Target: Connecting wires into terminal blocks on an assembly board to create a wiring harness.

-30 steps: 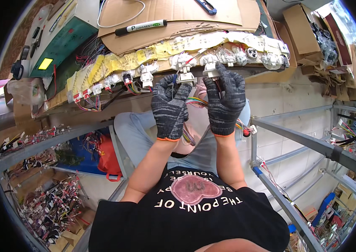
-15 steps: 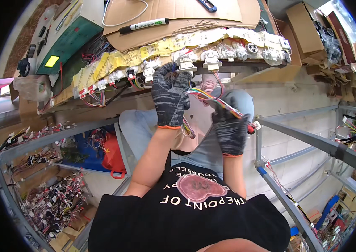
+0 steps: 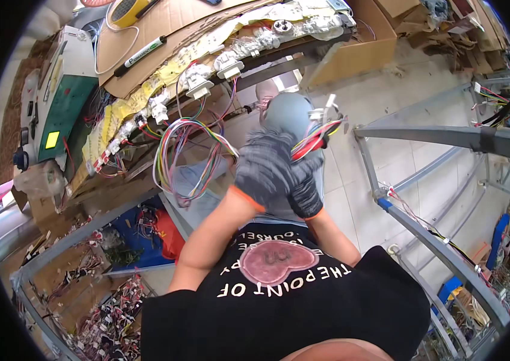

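A harness of multicoloured wires [image 3: 225,141] hangs in wide loops from white connectors [image 3: 198,90] on the bench edge and runs into my hands above my lap. My left hand [image 3: 265,167], in a dark grey knitted glove with an orange cuff, is closed over the bundle, its fingers partly blurred. Below and beside it, my right hand [image 3: 308,191], gloved alike, is closed around the same wires, partly covered by the left. Beyond my fingers the bundle comes out with a red part [image 3: 309,146] and white connector ends [image 3: 317,114].
A black-and-white marker [image 3: 140,55] lies on cardboard above the yellow-taped bench edge. A green box with a lit display [image 3: 52,140] stands at left. Metal frame rails [image 3: 441,136] flank me on both sides. Heaped wire harnesses [image 3: 110,322] lie at lower left.
My left hand has left the connectors on the bench and moved right and down to join my right hand on the harness. The wires now loop out leftward, and the view has turned.
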Motion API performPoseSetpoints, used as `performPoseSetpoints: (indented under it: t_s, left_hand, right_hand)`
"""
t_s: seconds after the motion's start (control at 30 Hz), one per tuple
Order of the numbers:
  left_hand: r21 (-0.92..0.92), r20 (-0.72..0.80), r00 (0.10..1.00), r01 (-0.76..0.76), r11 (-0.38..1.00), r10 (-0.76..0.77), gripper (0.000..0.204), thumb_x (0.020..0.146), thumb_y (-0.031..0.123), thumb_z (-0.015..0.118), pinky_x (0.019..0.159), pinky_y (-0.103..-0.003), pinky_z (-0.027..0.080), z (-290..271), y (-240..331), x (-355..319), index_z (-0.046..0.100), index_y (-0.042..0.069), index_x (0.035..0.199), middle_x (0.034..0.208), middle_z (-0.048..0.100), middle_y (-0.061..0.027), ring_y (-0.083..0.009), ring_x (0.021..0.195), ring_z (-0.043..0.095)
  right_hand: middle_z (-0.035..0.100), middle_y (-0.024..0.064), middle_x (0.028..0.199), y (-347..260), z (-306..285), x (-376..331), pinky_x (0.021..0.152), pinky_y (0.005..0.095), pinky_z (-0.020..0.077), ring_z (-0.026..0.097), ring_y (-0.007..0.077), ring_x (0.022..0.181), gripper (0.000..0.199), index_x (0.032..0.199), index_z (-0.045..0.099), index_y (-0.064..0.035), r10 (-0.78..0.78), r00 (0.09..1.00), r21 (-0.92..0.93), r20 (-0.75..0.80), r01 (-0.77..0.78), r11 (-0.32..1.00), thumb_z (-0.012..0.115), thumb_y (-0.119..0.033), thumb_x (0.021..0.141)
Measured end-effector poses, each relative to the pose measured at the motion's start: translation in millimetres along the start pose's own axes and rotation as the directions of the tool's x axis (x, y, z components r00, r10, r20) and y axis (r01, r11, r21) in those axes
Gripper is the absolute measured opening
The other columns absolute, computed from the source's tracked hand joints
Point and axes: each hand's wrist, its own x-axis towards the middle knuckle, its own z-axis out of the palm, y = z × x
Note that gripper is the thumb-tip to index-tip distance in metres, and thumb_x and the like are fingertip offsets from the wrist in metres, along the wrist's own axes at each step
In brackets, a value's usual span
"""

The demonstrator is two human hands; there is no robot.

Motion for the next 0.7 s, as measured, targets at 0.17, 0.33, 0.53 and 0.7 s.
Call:
performPoseSetpoints:
  t_s: [0.17,0.33,0.53,0.7]
  left_hand:
    - [-0.225,0.039,0.987,0.163,0.961,-0.159,0.036,0.085,0.036,0.051,0.061,-0.044,0.044,37.4,-14.5,-2.9,0.056,0.006,0.103,0.073,0.059,-0.0196,-0.0371,0.068,0.057]
    - [-0.089,-0.070,0.978,0.188,0.978,-0.195,0.025,0.085,0.028,0.050,0.056,-0.043,0.045,44.1,-10.2,-8.0,0.055,0.005,0.094,0.065,0.058,-0.0173,-0.0313,0.062,0.059]
    - [-0.167,-0.101,0.972,0.194,0.967,-0.212,0.018,0.083,0.021,0.051,0.058,-0.044,0.045,52.2,-30.6,7.5,0.058,0.004,0.087,0.069,0.059,-0.0177,-0.0334,0.065,0.059]
    - [-0.654,0.069,0.923,0.329,0.681,-0.379,0.021,0.082,0.016,0.054,0.066,-0.042,0.046,40.8,-47.9,28.2,0.057,0.004,0.098,0.080,0.060,-0.0216,-0.0384,0.076,0.057]
  right_hand:
    - [0.062,0.0117,0.083,-49.6,-82.6,28.5,0.071,0.0342,0.0471,0.060,0.0237,0.077,0.013,0.086,0.064,-0.0023,0.134,0.950,-0.239,0.283,-0.066,0.969,0.061,-0.013,0.080]
    - [0.060,0.0151,0.092,-75.8,-71.1,88.9,0.081,0.0379,0.0417,0.054,0.0320,0.088,0.031,0.095,0.061,-0.0037,-0.381,0.924,-0.663,0.038,0.308,0.682,0.068,-0.023,0.072]
    - [0.063,0.0087,0.084,-84.5,-30.5,107.8,0.073,0.0256,0.0459,0.058,0.0128,0.078,0.019,0.098,0.060,0.0008,-0.103,0.992,0.046,0.071,0.100,0.994,0.061,-0.005,0.080]
    - [0.050,0.0082,0.123,-87.9,-24.7,118.8,0.092,0.0274,0.0362,0.049,0.0144,0.104,0.046,0.129,0.041,0.0007,0.092,0.966,0.458,0.242,-0.197,0.867,0.054,-0.008,0.086]
